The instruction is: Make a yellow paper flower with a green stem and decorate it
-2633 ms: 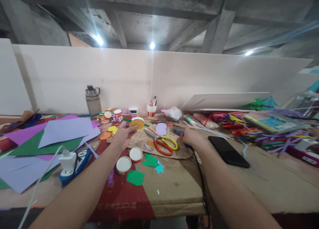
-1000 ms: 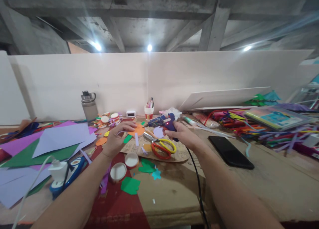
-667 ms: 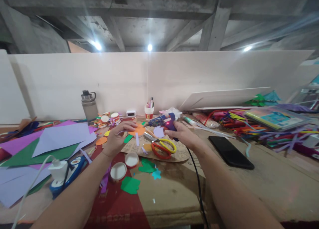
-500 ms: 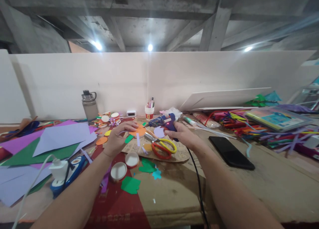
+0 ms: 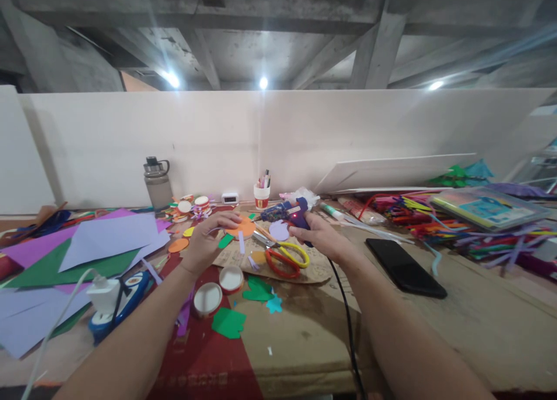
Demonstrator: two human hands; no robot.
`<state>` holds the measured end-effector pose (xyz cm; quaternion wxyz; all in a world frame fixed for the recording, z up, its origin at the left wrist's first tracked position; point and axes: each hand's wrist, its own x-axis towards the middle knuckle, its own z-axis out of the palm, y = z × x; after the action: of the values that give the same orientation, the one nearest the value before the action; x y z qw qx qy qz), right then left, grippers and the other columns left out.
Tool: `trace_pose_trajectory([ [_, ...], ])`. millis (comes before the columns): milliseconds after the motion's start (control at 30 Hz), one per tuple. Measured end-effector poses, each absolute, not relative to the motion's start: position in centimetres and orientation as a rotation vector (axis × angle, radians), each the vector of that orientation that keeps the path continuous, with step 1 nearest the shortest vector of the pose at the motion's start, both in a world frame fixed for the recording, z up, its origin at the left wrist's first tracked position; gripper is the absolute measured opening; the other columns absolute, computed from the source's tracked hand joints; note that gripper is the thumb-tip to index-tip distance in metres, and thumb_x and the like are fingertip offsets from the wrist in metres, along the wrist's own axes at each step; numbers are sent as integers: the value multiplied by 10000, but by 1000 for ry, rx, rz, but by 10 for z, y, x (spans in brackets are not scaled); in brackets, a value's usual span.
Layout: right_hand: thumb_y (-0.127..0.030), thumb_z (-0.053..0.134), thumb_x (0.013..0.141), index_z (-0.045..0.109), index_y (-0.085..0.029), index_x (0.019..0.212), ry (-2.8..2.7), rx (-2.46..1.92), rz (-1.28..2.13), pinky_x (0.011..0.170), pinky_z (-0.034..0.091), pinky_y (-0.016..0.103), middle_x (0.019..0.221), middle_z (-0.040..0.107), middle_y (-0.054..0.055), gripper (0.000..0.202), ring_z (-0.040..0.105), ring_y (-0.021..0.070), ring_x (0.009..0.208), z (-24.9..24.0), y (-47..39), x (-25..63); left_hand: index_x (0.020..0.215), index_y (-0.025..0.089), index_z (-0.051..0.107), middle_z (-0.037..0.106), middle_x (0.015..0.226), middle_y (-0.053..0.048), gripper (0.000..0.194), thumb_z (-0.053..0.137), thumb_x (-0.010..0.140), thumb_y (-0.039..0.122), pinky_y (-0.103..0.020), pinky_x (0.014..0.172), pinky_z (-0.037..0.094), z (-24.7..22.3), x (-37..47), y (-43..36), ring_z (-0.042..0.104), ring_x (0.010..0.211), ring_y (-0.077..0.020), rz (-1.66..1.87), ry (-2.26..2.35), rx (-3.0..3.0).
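Note:
My right hand is wrapped around the handle of a blue glue gun with a small red light lit. Its nozzle points left, and a black cord trails from below my hand toward the front edge. My left hand curls its fingers at the left edge of an orange paper disc, pinching it. Below the disc lie a lilac paper strip and a green paper piece. Scissors with red and yellow handles rest between my hands, beside a lilac paper disc.
Two round white lids and green paper scraps lie in front. A black phone is at right, near many pipe cleaners. At left are coloured sheets, a power strip and a bottle.
The whole view has shifted very slightly. Both hands keep nearly the same places, with the glue gun still in the right and the orange disc at the left.

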<state>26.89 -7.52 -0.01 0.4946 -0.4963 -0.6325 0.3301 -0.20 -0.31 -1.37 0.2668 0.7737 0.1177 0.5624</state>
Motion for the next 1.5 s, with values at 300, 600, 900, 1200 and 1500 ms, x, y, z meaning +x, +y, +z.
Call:
trace_pose_trajectory([
  [300, -292, 666, 742, 650, -170, 943, -1615, -1334, 596, 826, 466, 357, 933, 681, 60, 236, 596, 225, 871, 2, -75, 269, 832, 212, 719, 713, 987, -109, 91, 712, 749, 177, -466, 929, 505, -15, -2, -1, 648, 1013, -254, 1486, 362, 2243],
  [600, -294, 665, 755, 648, -162, 954, -1644, -1361, 559, 813, 471, 354, 958, 689, 67, 239, 601, 231, 863, 4, -77, 269, 833, 215, 709, 718, 963, -103, 91, 683, 764, 162, -461, 912, 510, -15, -1, -3, 656, 1002, -253, 1489, 379, 2287],
  [900, -298, 636, 769, 645, -163, 913, -1716, -1343, 465, 795, 471, 377, 902, 678, 74, 197, 595, 236, 825, 4, -79, 268, 843, 217, 697, 723, 979, -100, 108, 622, 792, 159, -467, 943, 503, -13, -1, -5, 649, 1045, -248, 1458, 363, 2369],
  [1200, -277, 633, 767, 656, -187, 886, -1783, -1330, 375, 770, 457, 365, 881, 678, 81, 151, 590, 239, 794, 4, -79, 272, 842, 225, 708, 721, 958, -92, 156, 630, 764, 114, -467, 942, 497, -15, -2, -5, 645, 1041, -253, 1441, 365, 2362],
  [1500, -325, 698, 704, 633, -169, 898, -1436, -1556, 365, 645, 468, 306, 796, 662, 57, 258, 585, 191, 686, -12, -56, 293, 817, 189, 681, 720, 970, -101, 228, 776, 699, 361, -412, 880, 511, -14, 0, 0, 655, 990, -252, 1597, 569, 1984],
])
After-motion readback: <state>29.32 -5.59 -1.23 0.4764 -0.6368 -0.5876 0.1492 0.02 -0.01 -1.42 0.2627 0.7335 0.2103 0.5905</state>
